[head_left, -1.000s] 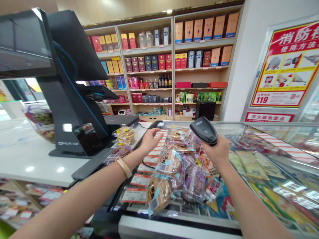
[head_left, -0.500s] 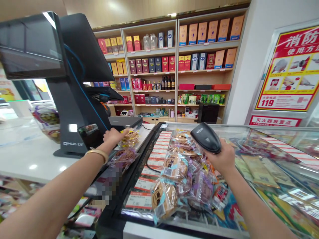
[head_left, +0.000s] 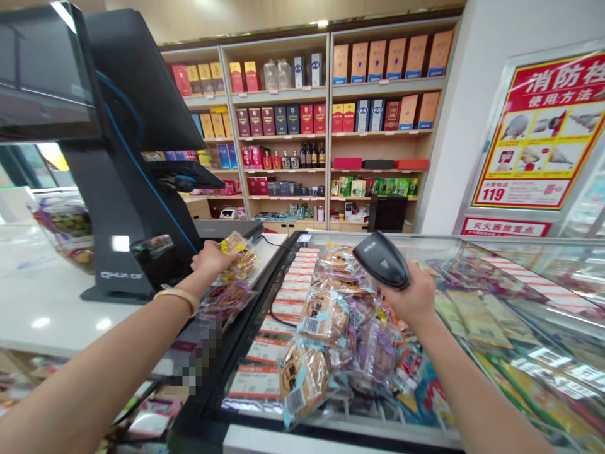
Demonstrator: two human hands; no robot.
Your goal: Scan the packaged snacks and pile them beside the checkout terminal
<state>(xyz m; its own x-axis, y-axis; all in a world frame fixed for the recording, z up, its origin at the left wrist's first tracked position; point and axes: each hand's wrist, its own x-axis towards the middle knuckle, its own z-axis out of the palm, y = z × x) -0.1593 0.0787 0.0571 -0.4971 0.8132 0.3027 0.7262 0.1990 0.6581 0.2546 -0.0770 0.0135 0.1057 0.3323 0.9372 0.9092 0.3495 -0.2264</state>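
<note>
My right hand (head_left: 412, 295) grips a black barcode scanner (head_left: 382, 260) above a heap of wrapped cookies. My left hand (head_left: 212, 258) is closed on the edge of a yellow-marked cookie packet (head_left: 240, 251) beside the register; its fingertips are partly hidden. Just below it lies a purple-edged packet of dark cookies (head_left: 227, 295). On the glass freezer lid, light round cookies in blue-edged wrappers (head_left: 305, 377) overlap purple-edged packets (head_left: 374, 353). A small red and white packet (head_left: 408, 368) sits at the heap's right.
A dark register (head_left: 137, 189) stands on the white counter (head_left: 51, 315) at left, near a jar of wrapped goods (head_left: 69, 227). Price labels (head_left: 265, 350) line the freezer lid. Behind are shelves of boxed goods (head_left: 278, 120); a red poster (head_left: 543, 126) hangs at right.
The view has shifted slightly, so most things sit further left. My left hand has tilted up the yellow-marked cookie packet a little. My right hand still holds the scanner over the heap.
</note>
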